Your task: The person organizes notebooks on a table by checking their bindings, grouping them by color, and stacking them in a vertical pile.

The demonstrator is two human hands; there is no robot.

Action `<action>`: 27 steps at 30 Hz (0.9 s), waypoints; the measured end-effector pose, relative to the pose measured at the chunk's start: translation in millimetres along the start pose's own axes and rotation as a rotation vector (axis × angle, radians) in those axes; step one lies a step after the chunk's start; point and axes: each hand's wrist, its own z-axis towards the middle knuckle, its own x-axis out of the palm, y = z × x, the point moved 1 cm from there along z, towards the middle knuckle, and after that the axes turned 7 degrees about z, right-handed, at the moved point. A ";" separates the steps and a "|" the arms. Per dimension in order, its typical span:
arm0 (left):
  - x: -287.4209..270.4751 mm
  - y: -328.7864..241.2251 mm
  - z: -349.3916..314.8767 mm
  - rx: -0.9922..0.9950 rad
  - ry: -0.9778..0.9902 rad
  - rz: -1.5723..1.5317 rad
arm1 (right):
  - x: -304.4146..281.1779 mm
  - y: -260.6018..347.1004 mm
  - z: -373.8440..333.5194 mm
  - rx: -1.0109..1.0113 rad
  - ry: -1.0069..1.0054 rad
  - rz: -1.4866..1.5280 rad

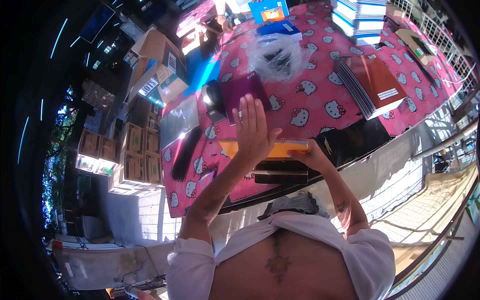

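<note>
Orange notebook [280, 148]: spiral-bound, lying flat at the near edge of the worktop [310, 107], on top of a dark flat device [280, 176] with a slot along its front.

Left hand [252, 131]: fingers spread and straight, palm down, pressing or resting on the left half of the orange notebook; it grips nothing.

Right hand [312, 156]: fingers curled around the right end of the orange notebook, thumb side against its edge; clamped lightly on that end.

Surroundings: pink cloth with a white cat-face print covers the worktop. Purple notebook [245, 92] lies just beyond the left hand. Fanned row of red-brown notebooks [372, 82] sits well to the right. Stack of blue-and-white books [360, 17] stands at the far side. Clear plastic bag [275, 55], crumpled, lies between the purple notebook and the far edge. Black comb strips [186, 152] lie to the left. Cardboard boxes [130, 155] are stacked on the floor beyond the left edge.

Handling note, as a judgement: the flat palm should hold the pages square while the right hand steadies the end, so the edge sits true against the device and no sheet slips or skews. Even pressure, no twist.
</note>
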 end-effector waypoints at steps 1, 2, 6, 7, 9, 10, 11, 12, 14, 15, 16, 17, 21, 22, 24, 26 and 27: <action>1.1 -10.7 -17.7 0.077 0.084 -0.055 | -3.5 -3.6 -1.2 0.046 0.019 -0.121; 6.9 -23.1 -33.8 0.164 0.149 -0.108 | -5.2 -14.6 -1.4 -0.019 -0.005 0.024; 18.4 -23.0 -37.6 0.223 0.125 -0.082 | 12.5 4.2 -0.2 -0.125 -0.024 -0.071; 11.0 -20.1 8.0 0.106 0.038 -0.069 | 2.8 3.5 -1.9 -0.116 -0.053 -0.077; 12.2 -12.4 15.8 0.051 0.088 -0.022 | 2.5 -1.5 -2.2 -0.023 -0.023 -0.179; 11.8 -18.6 -8.9 0.131 0.125 -0.095 | 11.0 1.6 -2.2 -0.055 -0.060 -0.098; 9.3 -24.4 -31.8 0.217 0.163 -0.161 | 14.8 2.0 -2.6 -0.065 -0.041 -0.099; 6.2 -32.4 -50.8 0.236 0.189 -0.235 | 17.3 -1.3 -4.0 -0.063 -0.044 -0.075; -1.2 -32.0 -2.6 0.182 0.217 -0.214 | 10.8 -2.4 -3.5 -0.042 -0.034 -0.055; -1.6 -28.8 20.9 0.136 0.254 -0.217 | 8.8 -4.6 -4.3 -0.050 -0.008 -0.056; 5.2 -23.9 31.3 0.079 0.251 -0.257 | 7.7 -9.2 -5.2 0.028 -0.061 0.022; 5.2 -25.6 18.0 0.064 0.231 -0.244 | 8.0 -10.8 -5.8 0.101 -0.123 0.090; 16.3 -47.3 -51.2 0.181 0.210 -0.344 | 15.7 -14.1 -2.5 -0.068 -0.186 -0.043; 11.9 -43.3 -27.3 0.146 0.167 -0.319 | 13.0 -16.4 -6.2 -0.077 -0.171 -0.111; -2.2 -33.6 24.4 0.099 0.156 -0.330 | 5.6 -25.6 -7.9 -0.036 -0.125 -0.124; 1.1 -42.1 -20.6 0.142 0.173 -0.353 | 14.2 -25.2 -16.8 0.003 -0.162 -0.126; 5.4 -50.7 -45.3 0.215 0.175 -0.369 | 13.9 -19.8 -16.5 0.012 -0.218 -0.130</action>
